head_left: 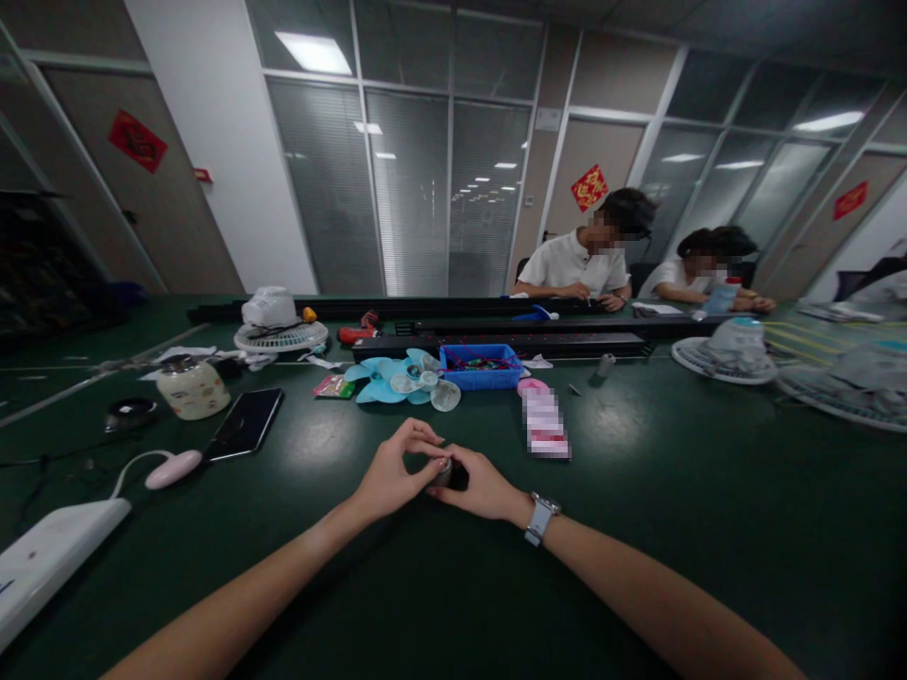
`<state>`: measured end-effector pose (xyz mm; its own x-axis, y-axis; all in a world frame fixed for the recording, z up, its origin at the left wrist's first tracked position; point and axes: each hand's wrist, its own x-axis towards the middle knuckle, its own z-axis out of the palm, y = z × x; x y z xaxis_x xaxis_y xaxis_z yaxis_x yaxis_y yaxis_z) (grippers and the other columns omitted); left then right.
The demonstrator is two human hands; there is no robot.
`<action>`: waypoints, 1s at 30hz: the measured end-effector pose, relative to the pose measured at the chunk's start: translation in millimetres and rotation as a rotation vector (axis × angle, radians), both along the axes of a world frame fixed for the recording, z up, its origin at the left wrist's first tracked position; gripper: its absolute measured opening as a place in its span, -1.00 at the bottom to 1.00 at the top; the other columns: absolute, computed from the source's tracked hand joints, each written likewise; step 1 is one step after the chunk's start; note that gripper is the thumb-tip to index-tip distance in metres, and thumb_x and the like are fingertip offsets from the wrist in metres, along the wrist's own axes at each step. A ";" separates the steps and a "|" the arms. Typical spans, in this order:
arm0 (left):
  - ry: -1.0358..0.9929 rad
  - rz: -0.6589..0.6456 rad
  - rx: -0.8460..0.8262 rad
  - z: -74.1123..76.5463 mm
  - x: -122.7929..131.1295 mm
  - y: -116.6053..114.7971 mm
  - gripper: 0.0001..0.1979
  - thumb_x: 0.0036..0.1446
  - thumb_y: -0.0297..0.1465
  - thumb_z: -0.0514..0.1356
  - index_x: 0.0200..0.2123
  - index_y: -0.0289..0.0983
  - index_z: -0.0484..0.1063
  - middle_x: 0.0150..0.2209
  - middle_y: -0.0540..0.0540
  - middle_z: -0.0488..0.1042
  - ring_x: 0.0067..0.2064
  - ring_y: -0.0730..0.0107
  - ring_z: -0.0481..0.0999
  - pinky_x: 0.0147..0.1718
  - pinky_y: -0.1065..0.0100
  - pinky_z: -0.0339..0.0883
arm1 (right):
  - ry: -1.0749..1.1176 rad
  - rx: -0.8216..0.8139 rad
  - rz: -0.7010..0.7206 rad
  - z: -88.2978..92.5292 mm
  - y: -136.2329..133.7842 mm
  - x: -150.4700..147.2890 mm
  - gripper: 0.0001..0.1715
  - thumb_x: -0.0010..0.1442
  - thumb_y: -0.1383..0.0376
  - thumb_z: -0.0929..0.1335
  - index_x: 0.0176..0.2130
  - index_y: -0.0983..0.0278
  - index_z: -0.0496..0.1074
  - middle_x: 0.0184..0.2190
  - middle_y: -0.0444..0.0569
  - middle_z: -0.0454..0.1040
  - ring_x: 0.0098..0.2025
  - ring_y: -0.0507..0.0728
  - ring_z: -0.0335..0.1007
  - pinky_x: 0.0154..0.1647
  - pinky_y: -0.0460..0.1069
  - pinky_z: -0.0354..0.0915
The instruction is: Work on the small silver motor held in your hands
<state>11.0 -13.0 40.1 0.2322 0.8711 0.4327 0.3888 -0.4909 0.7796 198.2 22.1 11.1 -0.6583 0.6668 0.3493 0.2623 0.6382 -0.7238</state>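
Over the near middle of the green table, my left hand (394, 472) and my right hand (487, 485) meet around a small grey metal cylinder (442, 473). Thumb and fingers of the left hand are curled onto its top and side. From the other side the right hand grips it, with a watch (542, 519) on that wrist. Fingers cover part of the cylinder, so its exact kind cannot be made out. Beyond the hands lie light blue fan blades (389, 380) and a blue tray (482, 376) with wires and small parts.
A phone (246, 423), a patterned jar (191, 387) and a white power strip (60, 557) are at left. A pink packet (545, 425) and another small cylinder (606, 365) lie beyond my right hand. Black rails (496, 348) cross the back. Two people (577, 264) sit opposite.
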 end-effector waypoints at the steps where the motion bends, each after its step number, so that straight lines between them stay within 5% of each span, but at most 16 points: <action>1: -0.024 -0.009 -0.017 -1.3 -0.6 0.9 -0.79 0.11 -0.41 0.27 -0.18 -0.23 0.35 -0.12 -0.16 0.57 -0.02 0.18 0.56 0.03 0.14 0.34 | 0.003 0.002 -0.002 -0.4 0.2 0.1 -0.56 0.09 0.19 0.47 -0.07 0.26 0.37 -0.16 -0.02 0.48 -0.16 0.14 0.43 -0.16 0.02 0.33; 8: -0.114 0.003 -0.147 0.8 2.0 3.4 -0.60 0.02 -0.34 0.36 -0.14 -0.23 0.25 -0.29 -0.08 0.60 -0.10 0.21 0.60 0.02 0.14 0.33 | 0.015 -0.006 0.003 1.7 -1.4 0.8 -0.59 0.09 0.19 0.47 -0.08 0.25 0.39 -0.13 -0.02 0.49 -0.12 0.15 0.43 -0.12 0.03 0.34; 17: -0.156 0.137 -0.129 -6.5 10.3 6.6 -0.58 -0.07 -0.27 0.40 -0.28 -0.22 0.23 -0.42 0.04 0.51 -0.34 0.30 0.58 -0.27 0.29 0.40 | 0.004 -0.003 0.002 4.0 -2.7 -0.7 -0.65 0.09 0.24 0.47 -0.12 0.25 0.40 -0.20 -0.06 0.48 -0.18 0.13 0.42 -0.14 0.01 0.33; 30: -0.073 0.014 -0.102 -1.8 3.6 4.4 -0.72 0.03 -0.37 0.31 -0.19 -0.24 0.32 -0.21 -0.09 0.58 -0.11 0.22 0.60 -0.03 0.17 0.38 | -0.011 -0.005 -0.010 2.6 -1.7 0.3 -0.57 0.09 0.20 0.47 -0.06 0.26 0.39 -0.13 -0.01 0.48 -0.12 0.17 0.42 -0.11 0.04 0.34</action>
